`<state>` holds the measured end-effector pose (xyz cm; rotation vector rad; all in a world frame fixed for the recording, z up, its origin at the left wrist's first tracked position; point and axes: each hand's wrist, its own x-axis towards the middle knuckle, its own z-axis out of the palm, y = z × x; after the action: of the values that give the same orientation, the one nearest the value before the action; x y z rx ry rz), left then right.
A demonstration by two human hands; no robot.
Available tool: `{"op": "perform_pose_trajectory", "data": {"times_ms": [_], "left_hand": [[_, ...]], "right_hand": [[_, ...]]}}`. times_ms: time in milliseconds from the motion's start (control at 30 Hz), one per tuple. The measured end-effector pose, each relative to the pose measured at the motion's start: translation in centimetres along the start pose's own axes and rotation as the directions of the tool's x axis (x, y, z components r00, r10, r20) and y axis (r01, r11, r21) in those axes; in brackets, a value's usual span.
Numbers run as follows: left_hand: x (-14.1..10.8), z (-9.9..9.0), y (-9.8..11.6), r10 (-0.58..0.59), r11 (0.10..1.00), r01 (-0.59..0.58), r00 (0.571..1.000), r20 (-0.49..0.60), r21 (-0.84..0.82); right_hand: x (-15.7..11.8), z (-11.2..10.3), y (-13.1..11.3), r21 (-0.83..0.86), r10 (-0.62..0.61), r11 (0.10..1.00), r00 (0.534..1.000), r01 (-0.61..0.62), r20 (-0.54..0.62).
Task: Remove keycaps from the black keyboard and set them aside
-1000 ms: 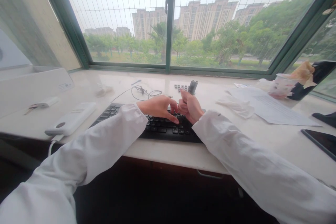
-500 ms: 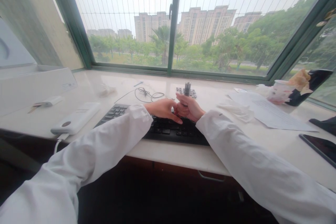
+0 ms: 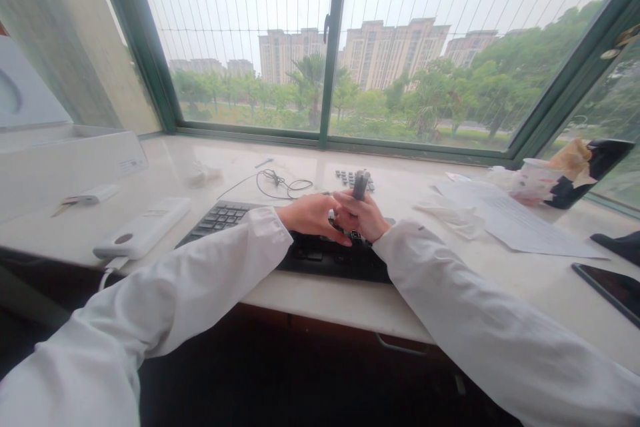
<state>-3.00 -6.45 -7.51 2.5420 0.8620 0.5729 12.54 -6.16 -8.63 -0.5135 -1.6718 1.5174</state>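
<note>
While the right hand (image 3: 364, 215) keeps fingers clamped round a grey tool (image 3: 360, 185) above the keyboard (image 3: 225, 217), the tool's visible end points up, long axis nearly upright; whether the left hand (image 3: 311, 215) grips anything, I cannot tell.

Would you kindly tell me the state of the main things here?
Right hand: closed
Left hand: curled, hold unclear
Grey tool: gripped, end up
Keyboard: flat, partly covered
Keycaps: loose, in rows
Black cable: tangled
Power bank: white cable attached
Phone: flat, screen dark
Tissue: crumpled
Box: open
Paper: flat
</note>
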Motion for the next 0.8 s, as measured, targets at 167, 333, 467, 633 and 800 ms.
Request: {"op": "perform_pose_trajectory", "data": {"times_ms": [167,333,467,633,800], "left_hand": [[-0.3,0.3,-0.2,-0.002,0.996,0.007,0.999,-0.054,0.087],[-0.4,0.4,-0.1,-0.033,0.993,0.041,0.997,-0.068,0.112],[-0.4,0.4,0.0,-0.074,0.987,0.083,0.995,-0.067,0.138],[-0.5,0.4,0.0,-0.088,0.985,0.097,0.994,-0.067,0.14],[-0.6,0.4,0.2,-0.11,0.988,0.116,0.992,-0.067,0.1]], "right_hand": [[-0.4,0.1,-0.2,-0.012,-0.015,1.0,1.0,0.015,0.004],[-0.6,0.3,-0.3,-0.034,-0.022,0.999,0.999,0.023,0.03],[-0.7,0.3,-0.5,-0.049,-0.018,0.999,0.999,0.02,0.038],[-0.9,0.4,-0.6,-0.104,-0.064,0.992,0.998,0.066,0.025],[-1.4,0.5,-0.8,-0.243,-0.121,0.962,0.992,0.125,0.029]]}}
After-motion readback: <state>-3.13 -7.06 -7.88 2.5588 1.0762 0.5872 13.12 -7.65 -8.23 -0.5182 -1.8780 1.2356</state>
